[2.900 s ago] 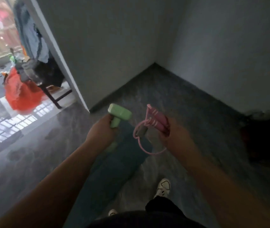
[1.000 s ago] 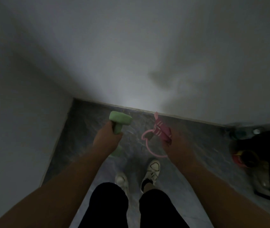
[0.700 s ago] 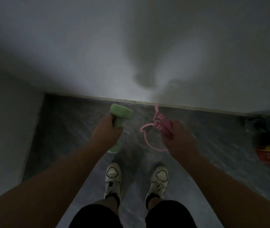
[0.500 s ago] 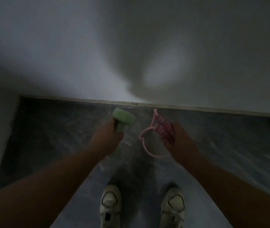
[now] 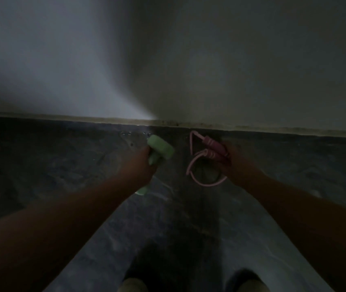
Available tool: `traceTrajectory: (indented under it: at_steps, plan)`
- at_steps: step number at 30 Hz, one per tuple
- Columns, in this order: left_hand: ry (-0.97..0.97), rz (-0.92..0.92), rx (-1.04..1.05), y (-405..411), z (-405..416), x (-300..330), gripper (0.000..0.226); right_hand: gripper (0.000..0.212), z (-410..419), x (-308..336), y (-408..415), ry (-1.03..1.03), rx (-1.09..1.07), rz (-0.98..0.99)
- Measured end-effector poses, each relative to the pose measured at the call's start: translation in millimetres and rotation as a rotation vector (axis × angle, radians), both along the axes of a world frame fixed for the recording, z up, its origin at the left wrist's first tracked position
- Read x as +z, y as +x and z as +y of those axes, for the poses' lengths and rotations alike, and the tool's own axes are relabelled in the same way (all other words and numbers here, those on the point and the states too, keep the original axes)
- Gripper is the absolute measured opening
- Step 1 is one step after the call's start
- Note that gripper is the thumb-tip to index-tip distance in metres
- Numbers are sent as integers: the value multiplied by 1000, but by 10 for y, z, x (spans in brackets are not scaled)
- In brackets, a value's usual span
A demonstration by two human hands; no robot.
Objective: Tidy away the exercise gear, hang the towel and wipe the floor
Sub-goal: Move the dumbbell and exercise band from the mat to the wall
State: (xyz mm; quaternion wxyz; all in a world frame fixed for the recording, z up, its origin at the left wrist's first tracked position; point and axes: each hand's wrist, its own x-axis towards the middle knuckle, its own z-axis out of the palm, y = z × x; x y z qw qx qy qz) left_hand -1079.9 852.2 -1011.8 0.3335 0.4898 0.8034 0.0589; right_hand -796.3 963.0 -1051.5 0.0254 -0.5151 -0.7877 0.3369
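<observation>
My left hand [image 5: 136, 167] grips the handle of a light green dumbbell [image 5: 160, 149], whose upper head points toward the wall and whose lower head shows below my wrist. My right hand [image 5: 235, 163] holds a coiled pink jump rope [image 5: 207, 148] by its two handles, and a loop of cord hangs below them. Both hands are held out in front of me above the dark floor, close to the wall. No towel is in view.
A plain pale wall [image 5: 210, 60] stands directly ahead and meets the dark marbled floor [image 5: 52, 165] along a thin light strip. The toes of my pale shoes [image 5: 133, 285] show at the bottom edge. The scene is dim.
I have stepped closer to the wall and the corner on the left has left the view. The items at the right are out of sight. Both hands keep their hold.
</observation>
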Motion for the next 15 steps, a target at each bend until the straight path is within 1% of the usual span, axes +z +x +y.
traceTrajectory:
  at_steps: [1, 4, 6, 9, 12, 15]
  plan:
    - [-6, 25, -21, -16, 19, -4, 38, 44, 5, -33, 27, -2, -22, -10]
    - [20, 182, -153, -82, 102, 37, 39, 54, -1, -97, 123, 7, -45, -96]
    - [31, 249, -219, -123, 160, 66, 40, 54, -4, -136, 164, 19, -77, -184]
    - [66, 375, -352, -150, 250, 60, 37, 52, -10, -118, 112, 31, -111, -290]
    - [55, 490, -503, -151, 336, 25, 35, 58, -9, -95, 45, 0, -180, -283]
    - [35, 487, -567, -141, 377, -24, 39, 61, -18, -92, 27, -17, -220, -250]
